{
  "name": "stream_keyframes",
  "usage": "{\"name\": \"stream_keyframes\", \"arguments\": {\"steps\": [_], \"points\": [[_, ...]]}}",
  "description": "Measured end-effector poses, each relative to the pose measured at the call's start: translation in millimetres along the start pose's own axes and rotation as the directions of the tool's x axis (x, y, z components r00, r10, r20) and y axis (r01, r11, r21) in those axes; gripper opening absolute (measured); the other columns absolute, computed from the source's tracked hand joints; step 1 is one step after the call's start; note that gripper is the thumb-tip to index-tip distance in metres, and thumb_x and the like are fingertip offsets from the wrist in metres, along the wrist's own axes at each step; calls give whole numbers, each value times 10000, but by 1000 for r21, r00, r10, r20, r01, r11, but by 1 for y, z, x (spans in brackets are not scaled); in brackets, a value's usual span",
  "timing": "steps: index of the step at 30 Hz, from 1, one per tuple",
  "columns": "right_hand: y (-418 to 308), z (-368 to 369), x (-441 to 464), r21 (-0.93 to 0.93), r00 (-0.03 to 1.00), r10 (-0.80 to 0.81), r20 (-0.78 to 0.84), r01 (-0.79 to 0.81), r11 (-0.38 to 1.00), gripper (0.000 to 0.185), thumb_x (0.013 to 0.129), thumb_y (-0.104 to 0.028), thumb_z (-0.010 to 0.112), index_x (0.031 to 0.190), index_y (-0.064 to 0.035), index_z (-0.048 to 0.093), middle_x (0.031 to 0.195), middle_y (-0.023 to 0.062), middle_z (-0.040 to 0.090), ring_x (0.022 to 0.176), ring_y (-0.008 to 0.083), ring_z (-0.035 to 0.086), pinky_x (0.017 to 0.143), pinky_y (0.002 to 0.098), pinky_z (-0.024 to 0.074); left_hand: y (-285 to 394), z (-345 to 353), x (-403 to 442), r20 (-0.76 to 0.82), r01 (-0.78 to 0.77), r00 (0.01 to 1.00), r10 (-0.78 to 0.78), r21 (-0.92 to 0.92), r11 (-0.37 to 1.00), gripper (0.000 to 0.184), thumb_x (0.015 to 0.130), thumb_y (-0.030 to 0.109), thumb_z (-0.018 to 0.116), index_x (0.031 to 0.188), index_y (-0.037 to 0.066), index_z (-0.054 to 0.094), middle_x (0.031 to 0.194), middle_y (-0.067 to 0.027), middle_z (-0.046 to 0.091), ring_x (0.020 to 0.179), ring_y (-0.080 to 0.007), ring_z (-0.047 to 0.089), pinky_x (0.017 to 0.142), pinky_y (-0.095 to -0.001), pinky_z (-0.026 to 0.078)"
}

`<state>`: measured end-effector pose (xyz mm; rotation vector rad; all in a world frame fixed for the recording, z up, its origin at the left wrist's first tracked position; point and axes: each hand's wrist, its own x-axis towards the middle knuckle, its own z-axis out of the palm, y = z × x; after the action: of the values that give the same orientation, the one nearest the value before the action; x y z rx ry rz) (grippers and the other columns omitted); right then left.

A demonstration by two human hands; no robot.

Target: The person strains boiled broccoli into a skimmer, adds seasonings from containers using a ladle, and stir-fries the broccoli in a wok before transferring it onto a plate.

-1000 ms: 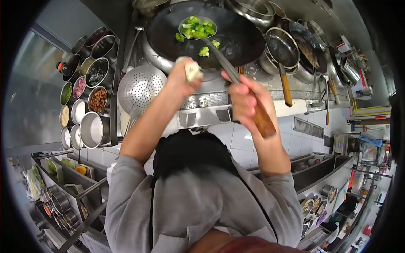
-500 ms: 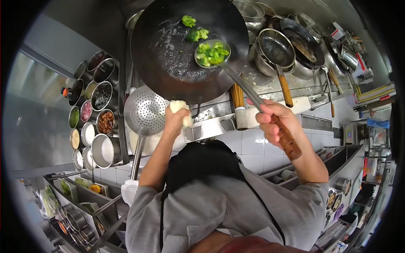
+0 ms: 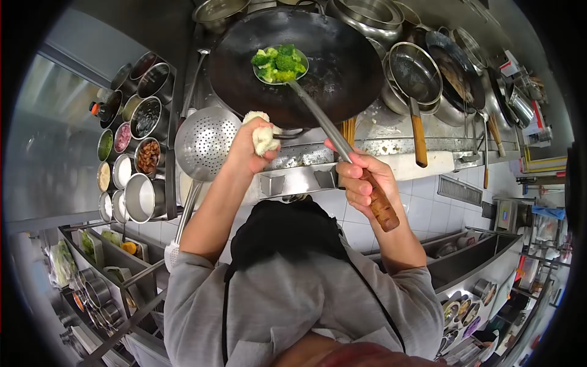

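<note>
My right hand (image 3: pixel 367 180) is closed round the wooden grip of a long steel ladle (image 3: pixel 321 119). The ladle's bowl is heaped with green broccoli florets (image 3: pixel 283 62) and hangs over the dark wok (image 3: pixel 348 67). At the wok's near rim, my left hand (image 3: pixel 247 147) is closed on a folded white cloth (image 3: pixel 264 139), pressed against the wok's loop handle (image 3: pixel 290 133). Just left of that hand lies a big perforated strainer (image 3: pixel 208 144) with a long metal handle.
Steel pots of ingredients (image 3: pixel 148 156) stand on the left. To the right are a wooden-handled sieve (image 3: pixel 416 76) resting on a pot and a dark pan (image 3: pixel 452 67). A bamboo brush (image 3: pixel 348 131) lies at the stove's front edge, beside a rolled white cloth (image 3: pixel 422 164).
The wok has shifted right and tilted. The ladle has moved left and now carries more broccoli, with the loose florets gone from the wok. My left hand with the cloth has moved slightly up.
</note>
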<state>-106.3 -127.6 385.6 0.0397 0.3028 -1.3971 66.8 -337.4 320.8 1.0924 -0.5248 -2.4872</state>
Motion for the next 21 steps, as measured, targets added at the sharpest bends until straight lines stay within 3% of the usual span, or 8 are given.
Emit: {"name": "stream_keyframes", "arguments": {"steps": [4, 8, 9, 11, 13, 15, 17, 21], "points": [[-13, 1, 2, -45, 998, 2, 55, 1, 999, 376, 993, -141, 449, 1352, -30, 452, 720, 40, 523, 456, 121, 507, 356, 287, 469, 8, 10, 19, 11, -45, 999, 46, -110, 993, 127, 761, 157, 625, 843, 135, 531, 735, -94, 571, 564, -263, 561, 352, -264, 369], [-12, 6, -22, -33, 998, -44, 38, 46, 998, 382, 966, -163, 501, 1334, -58, 480, 700, 8, 530, 455, 91, 508, 337, 257, 434, -5, 6, 44, 298, -18, 953, 63, -150, 988, 72, 841, 167, 579, 811, 106, 556, 734, -104, 599, 586, -257, 587, 362, -280, 414], [-6, 6, -29, -68, 993, -115, -24, 113, 991, 364, 950, -162, 528, 1301, -63, 509, 690, 1, 534, 442, 79, 492, 330, 248, 420, -8, 19, 37, 245, -41, 967, 77, -147, 988, 86, 854, 179, 571, 815, 102, 567, 736, -105, 606, 605, -257, 600, 378, -284, 433], [5, 5, -40, -32, 985, -168, 27, 169, 985, 393, 985, -143, 451, 1363, -36, 434, 720, 24, 492, 428, 110, 502, 319, 284, 453, -10, 9, 61, 353, -60, 931, 97, -112, 992, 110, 864, 202, 562, 831, 98, 582, 739, -117, 618, 631, -259, 606, 419, -297, 465], [30, 7, -49, 6, 955, -291, 60, 291, 957, 371, 969, -131, 475, 1322, -18, 485, 694, 27, 515, 425, 107, 516, 329, 276, 463, -7, -7, 88, 386, -2, 921, 41, -102, 995, 120, 856, 204, 556, 871, 87, 578, 751, -111, 601, 674, -254, 603, 467, -301, 465], [53, 19, -61, 112, 910, -403, 97, 392, 913, 304, 965, -118, 473, 1245, -18, 535, 695, 34, 538, 442, 109, 547, 325, 265, 465, -12, 8, 75, 256, 67, 966, -37, -110, 992, 158, 840, 210, 575, 912, 70, 568, 807, -114, 589, 728, -248, 599, 482, -294, 441], [69, 30, -77, 132, 852, -520, 66, 509, 851, 150, 952, -147, 506, 997, -25, 582, 657, 40, 564, 444, 119, 553, 332, 263, 427, -14, 5, 81, 197, -3, 980, 21, -87, 996, 212, 830, 223, 596, 946, 51, 559, 854, -118, 578, 765, -247, 591, 487, -298, 419], [108, 26, -122, 191, 694, -715, 86, 693, 695, 201, 959, -143, 500, 1104, -20, 567, 682, 53, 579, 464, 136, 572, 339, 276, 452, -19, -4, 85, 292, -14, 955, 41, -94, 995, 226, 830, 197, 601, 966, 25, 547, 872, -131, 583, 767, -254, 593, 504, -306, 418]]}}
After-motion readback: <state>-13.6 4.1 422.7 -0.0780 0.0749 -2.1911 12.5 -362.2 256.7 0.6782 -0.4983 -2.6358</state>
